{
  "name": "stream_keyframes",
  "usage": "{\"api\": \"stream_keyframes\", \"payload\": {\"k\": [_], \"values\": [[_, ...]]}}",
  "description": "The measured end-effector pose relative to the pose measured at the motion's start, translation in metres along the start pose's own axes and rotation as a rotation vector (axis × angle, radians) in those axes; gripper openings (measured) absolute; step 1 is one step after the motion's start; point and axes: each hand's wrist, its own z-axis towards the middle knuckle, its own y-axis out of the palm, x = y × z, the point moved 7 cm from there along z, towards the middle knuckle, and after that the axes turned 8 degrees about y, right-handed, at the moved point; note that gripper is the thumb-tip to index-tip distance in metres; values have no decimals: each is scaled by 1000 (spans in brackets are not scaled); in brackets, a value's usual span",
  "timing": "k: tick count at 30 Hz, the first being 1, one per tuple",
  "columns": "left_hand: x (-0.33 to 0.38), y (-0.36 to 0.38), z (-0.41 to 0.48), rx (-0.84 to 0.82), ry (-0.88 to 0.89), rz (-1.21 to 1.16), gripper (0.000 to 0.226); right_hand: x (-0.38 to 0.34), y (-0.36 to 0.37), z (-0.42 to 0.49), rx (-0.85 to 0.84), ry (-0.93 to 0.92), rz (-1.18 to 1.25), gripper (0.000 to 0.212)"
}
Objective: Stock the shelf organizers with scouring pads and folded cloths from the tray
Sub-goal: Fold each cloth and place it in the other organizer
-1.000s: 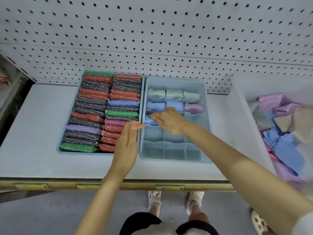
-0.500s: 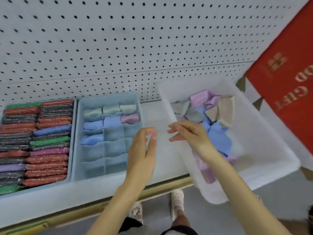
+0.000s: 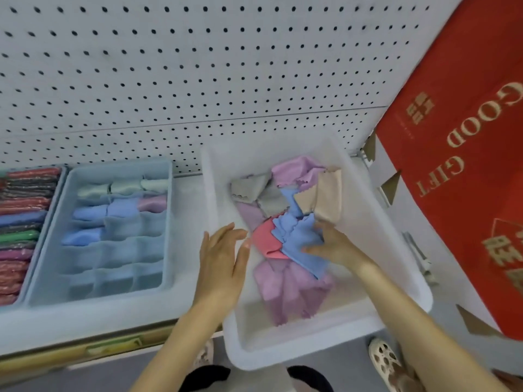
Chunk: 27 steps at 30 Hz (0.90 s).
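Note:
A translucent white tray point(image 3: 390, 250) holds loose cloths in purple, grey, beige, pink and blue. My right hand point(image 3: 331, 244) is inside it, fingers closing on a blue cloth point(image 3: 300, 239) that lies over a pink cloth point(image 3: 264, 239). My left hand point(image 3: 223, 258) hovers open at the tray's left wall, holding nothing. Left of the tray, a blue divided organizer point(image 3: 167, 222) has rolled cloths in its back cells: pale green, blue and one purple. At the far left, a second organizer point(image 3: 53, 199) is packed with glittery scouring pads point(image 3: 22, 222).
A white pegboard point(image 3: 198, 75) backs the shelf. A red gift bag point(image 3: 464, 154) with gold lettering hangs at the right, close to the tray. The shelf's front edge point(image 3: 85, 352) carries price-label strips. My feet in pale clogs show below.
The view has swung right from the organizers to the tray. My right hand left the divided organizer and reached into the tray onto the blue cloth. My left hand followed to the tray's left wall.

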Motion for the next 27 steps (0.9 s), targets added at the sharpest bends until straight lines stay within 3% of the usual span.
{"api": "stream_keyframes", "payload": {"k": [4, 5, 8, 10, 13, 19, 24, 27], "values": [[19, -7, 2, 101, -7, 37, 60, -2, -7, 16, 69, -17, -141, 32], [25, -7, 3, 137, -16, 19, 56, -4, -9, 18, 68, -58, -106, 32], [38, 1, 7, 172, -110, -137, 37, -23, -22, 6, 25, -216, 177, 34], [46, 12, 10, 147, -221, -293, 22, -36, -36, -12, -16, -268, 412, 26], [65, 23, 17, 168, -246, -520, 13, -57, -50, -41, -157, -332, 707, 13], [107, 11, 33, 367, -101, -549, 19, -85, -73, -87, -223, -425, 1008, 22], [132, -12, 34, 525, 28, -528, 2, -86, -84, -103, -77, -483, 929, 27], [138, -23, 30, 597, 87, -477, 5, -85, -90, -110, -29, -523, 941, 29]]}}
